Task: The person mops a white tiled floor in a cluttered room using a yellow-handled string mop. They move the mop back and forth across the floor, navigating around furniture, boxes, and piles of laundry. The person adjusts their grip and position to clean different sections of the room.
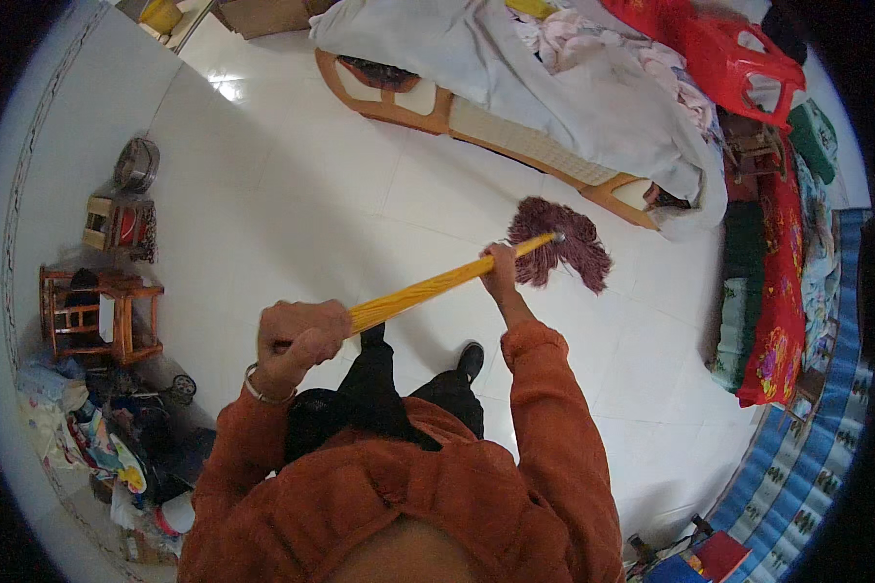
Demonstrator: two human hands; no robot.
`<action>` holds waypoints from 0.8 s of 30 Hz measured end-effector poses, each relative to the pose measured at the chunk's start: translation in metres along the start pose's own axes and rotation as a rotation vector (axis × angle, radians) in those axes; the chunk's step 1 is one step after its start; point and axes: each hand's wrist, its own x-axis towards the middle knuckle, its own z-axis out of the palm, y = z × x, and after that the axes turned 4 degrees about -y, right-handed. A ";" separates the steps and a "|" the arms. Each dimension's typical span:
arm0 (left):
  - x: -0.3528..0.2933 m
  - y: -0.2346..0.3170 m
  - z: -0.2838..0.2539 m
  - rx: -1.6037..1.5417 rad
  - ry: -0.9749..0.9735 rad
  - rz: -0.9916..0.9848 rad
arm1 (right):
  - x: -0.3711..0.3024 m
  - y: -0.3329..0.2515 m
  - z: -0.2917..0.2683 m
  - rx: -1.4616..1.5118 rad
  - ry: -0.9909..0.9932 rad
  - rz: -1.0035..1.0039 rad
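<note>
A mop with a yellow handle (pixel 413 298) slants across in front of me, from the lower left up to the right. Around the upper end of the handle, nearest my body, my left hand (pixel 303 340) is closed; a bracelet circles that wrist. My right hand (pixel 499 274) grips the handle lower down, closer to the mop head. Dark maroon strands of the mop head (pixel 578 248) lie spread on the white tiled floor (pixel 311 209), just beyond my right hand. Both arms wear orange-brown sleeves.
A wooden-framed bed or couch (pixel 447 112) draped with a pale sheet stands ahead. On the left are a small wooden chair (pixel 126 316), a round metal tin (pixel 137 165) and a heap of clothes (pixel 87 418). Red floral cloth (pixel 783 321) and a red plastic stool (pixel 744 63) are at right.
</note>
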 end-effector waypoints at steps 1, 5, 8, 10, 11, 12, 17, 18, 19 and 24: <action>-0.008 0.008 -0.018 0.024 0.053 0.022 | 0.023 -0.029 0.005 -0.032 -0.064 -0.056; -0.046 0.044 -0.076 0.215 0.314 0.035 | 0.074 -0.097 0.089 0.101 -0.042 -0.104; -0.085 0.072 -0.116 0.499 0.372 0.121 | 0.112 -0.174 0.128 0.189 -0.135 -0.145; -0.116 0.093 -0.144 0.801 0.392 0.142 | 0.134 -0.232 0.149 0.293 -0.112 -0.245; -0.129 0.102 -0.155 1.003 0.409 0.119 | 0.141 -0.247 0.178 0.234 -0.147 -0.235; -0.139 0.109 -0.159 1.093 0.437 0.097 | 0.151 -0.272 0.188 0.312 -0.157 -0.282; -0.132 0.131 -0.141 1.061 0.625 0.086 | 0.191 -0.363 0.239 0.433 -0.308 -0.486; -0.121 0.130 -0.131 1.040 0.703 0.099 | 0.197 -0.376 0.252 0.433 -0.356 -0.555; -0.108 0.131 -0.130 0.985 0.476 0.107 | 0.202 -0.378 0.257 0.426 -0.395 -0.611; -0.084 0.145 -0.128 0.899 -0.024 0.143 | 0.201 -0.383 0.248 0.463 -0.436 -0.730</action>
